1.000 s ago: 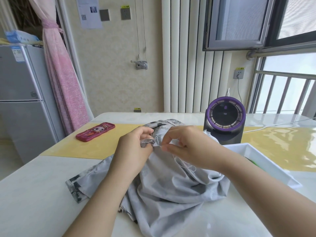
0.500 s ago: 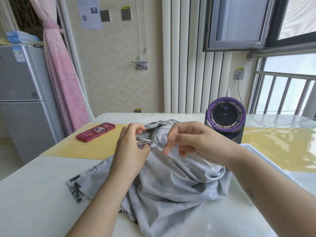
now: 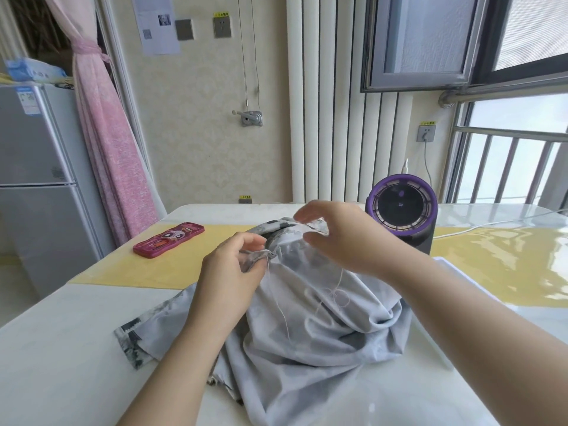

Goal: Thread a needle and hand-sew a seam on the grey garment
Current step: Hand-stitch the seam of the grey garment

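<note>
Your left hand [image 3: 233, 272] pinches a fold of the grey garment [image 3: 307, 333]. Your right hand [image 3: 335, 238] hovers above it, fingers loosely spread, white thread [image 3: 284, 312] trailing below.

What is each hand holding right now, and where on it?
The left hand pinches a bunched fold at the top of the grey garment. The right hand hovers above with fingers parted; whether it holds the needle or thread cannot be told.

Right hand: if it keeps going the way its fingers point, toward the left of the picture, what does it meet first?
Probably the raised grey garment fold pinched by the left hand, then that hand itself. The right hand sits slightly higher, so it might pass above; depth is unclear.
</note>
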Tool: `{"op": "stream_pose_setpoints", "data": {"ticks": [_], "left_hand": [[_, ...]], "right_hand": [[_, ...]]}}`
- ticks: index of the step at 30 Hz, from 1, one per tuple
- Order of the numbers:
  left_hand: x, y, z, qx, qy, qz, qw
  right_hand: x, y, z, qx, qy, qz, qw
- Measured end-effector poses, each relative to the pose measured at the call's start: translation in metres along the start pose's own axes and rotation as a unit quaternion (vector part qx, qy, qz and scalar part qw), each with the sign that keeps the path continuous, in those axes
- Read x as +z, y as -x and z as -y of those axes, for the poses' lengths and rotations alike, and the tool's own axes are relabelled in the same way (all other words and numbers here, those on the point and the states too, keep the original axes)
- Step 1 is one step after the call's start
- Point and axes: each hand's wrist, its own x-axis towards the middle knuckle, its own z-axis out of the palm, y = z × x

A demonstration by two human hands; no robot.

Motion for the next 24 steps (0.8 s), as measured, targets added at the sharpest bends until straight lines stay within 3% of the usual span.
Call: {"op": "stream_pose_setpoints", "data": {"ticks": [4,10,21,24], "left_hand": [[-0.003,0.0,0.003,-0.004,0.011,0.011,1.0],[-0.003,-0.003,0.011,-0.006,0.022,0.047,0.999],[0.001,-0.014,-0.012,-0.065,0.189,0.089,0.976],[0.0,-0.018,-0.014,-0.034,0.123,0.05,0.991]], "right_hand": [[0.005,-0.011,-0.005,0.038,0.079,0.061,0.994],[-0.006,-0.009,-0.018,0.048,0.075,0.003,0.996],[-0.023,-0.001,-0.033,0.04,0.074,-0.044,0.995],[-0.021,-0.001,-0.032,0.041,0.061,-0.051,0.996]]}}
